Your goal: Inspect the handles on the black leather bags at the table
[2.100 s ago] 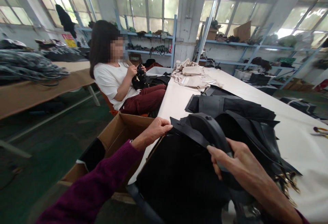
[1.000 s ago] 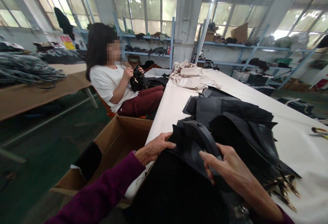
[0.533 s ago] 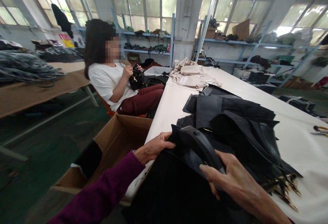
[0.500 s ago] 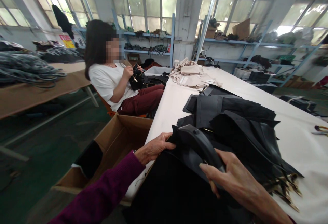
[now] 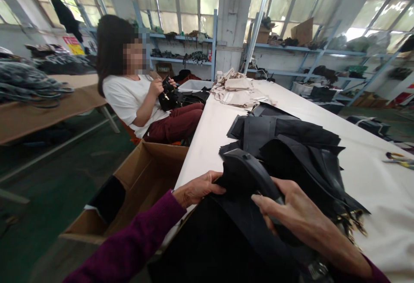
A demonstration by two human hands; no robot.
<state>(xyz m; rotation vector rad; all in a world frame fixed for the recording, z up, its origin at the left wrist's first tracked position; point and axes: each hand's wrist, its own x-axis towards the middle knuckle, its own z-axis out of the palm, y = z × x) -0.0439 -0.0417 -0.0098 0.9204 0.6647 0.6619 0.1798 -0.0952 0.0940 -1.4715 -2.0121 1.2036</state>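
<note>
Black, leather-like material fills the lower middle of my head view, the only feed I have. My left hand [image 5: 200, 188] pinches the upper edge of a broad black piece [image 5: 220, 235], between thumb and fingers, at the near side of the white table [image 5: 215, 130]. My right hand [image 5: 287, 205] is closed around a dark curved strip [image 5: 250, 164], thumb on top, which lies against that piece; I can't tell whether they are joined. Judging from this, I'm partway through handling one piece, with neither hand free. Just beyond lies a pile of black pieces [image 5: 291, 130] with gold clasps [image 5: 355, 222] at its near end; I can't tell which of these are done and which are left. Left of the table stands a cardboard box [image 5: 164, 153]; past it sits a co-worker [image 5: 123, 97]. The red and yellow sign [image 5: 73, 45] on the wall carries nothing I can read, and I make out no brand.
</note>
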